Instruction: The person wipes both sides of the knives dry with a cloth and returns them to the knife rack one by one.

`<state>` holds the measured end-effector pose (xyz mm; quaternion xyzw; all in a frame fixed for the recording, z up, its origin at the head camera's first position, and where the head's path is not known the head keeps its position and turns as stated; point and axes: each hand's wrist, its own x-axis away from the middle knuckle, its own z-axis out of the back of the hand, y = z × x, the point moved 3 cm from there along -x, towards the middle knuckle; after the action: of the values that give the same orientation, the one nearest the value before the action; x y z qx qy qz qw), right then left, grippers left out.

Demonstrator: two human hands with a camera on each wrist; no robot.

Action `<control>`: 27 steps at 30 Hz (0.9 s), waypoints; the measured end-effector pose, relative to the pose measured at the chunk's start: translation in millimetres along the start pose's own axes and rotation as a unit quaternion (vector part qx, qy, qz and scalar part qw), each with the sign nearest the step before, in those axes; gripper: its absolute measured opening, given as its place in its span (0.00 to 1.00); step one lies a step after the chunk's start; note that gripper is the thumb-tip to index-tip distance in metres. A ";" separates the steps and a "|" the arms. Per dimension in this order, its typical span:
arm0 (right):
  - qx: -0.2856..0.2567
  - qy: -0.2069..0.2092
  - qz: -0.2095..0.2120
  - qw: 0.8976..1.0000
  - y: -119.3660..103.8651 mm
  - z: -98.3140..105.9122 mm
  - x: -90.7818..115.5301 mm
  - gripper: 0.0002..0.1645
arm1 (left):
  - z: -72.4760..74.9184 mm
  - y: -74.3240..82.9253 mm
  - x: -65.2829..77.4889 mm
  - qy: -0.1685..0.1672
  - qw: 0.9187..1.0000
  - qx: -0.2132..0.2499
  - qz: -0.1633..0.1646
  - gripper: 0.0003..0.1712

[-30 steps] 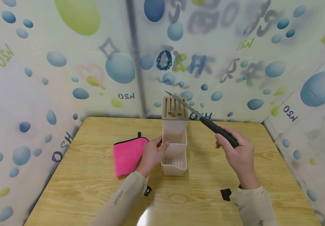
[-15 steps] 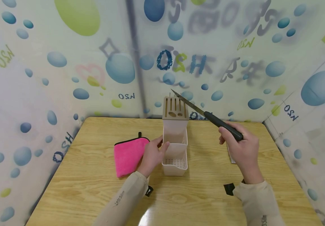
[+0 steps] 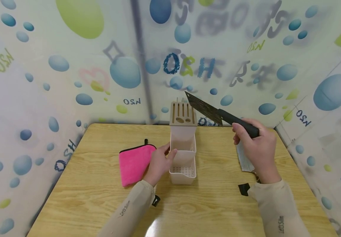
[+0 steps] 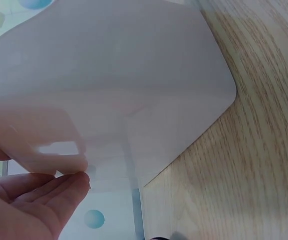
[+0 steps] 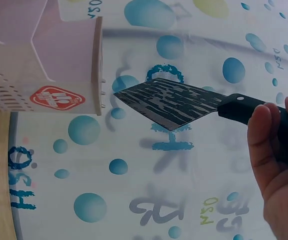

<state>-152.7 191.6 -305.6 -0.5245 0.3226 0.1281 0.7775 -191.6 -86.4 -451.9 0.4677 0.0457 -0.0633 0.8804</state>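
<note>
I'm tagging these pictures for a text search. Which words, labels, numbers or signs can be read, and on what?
"OSH", large, on the wall; perhaps "H2O" mirrored.
"LetsSlim", it seems, on the right sleeve; the left sleeve's similar lettering is less clear.
Red sticker on the rack: too blurred.
Smaller wall lettering and grey marks: too small or blurred to be sure.
Knife: none legible.

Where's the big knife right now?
In the head view, the knife is right of centre, up in the right hand, which grips its black handle. Its blade is near the slotted top of the pale holder.
</note>
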 end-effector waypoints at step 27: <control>0.053 0.000 0.008 0.999 -33.1 -3.4 -44.3 0.15 | 0.7 0.9 -0.2 -0.012 1.000 -0.007 0.021 0.28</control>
<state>-169.8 180.9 -254.0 -0.4798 0.3333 0.1172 0.8031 -191.6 -86.5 -450.8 0.4616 0.0261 -0.0502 0.8853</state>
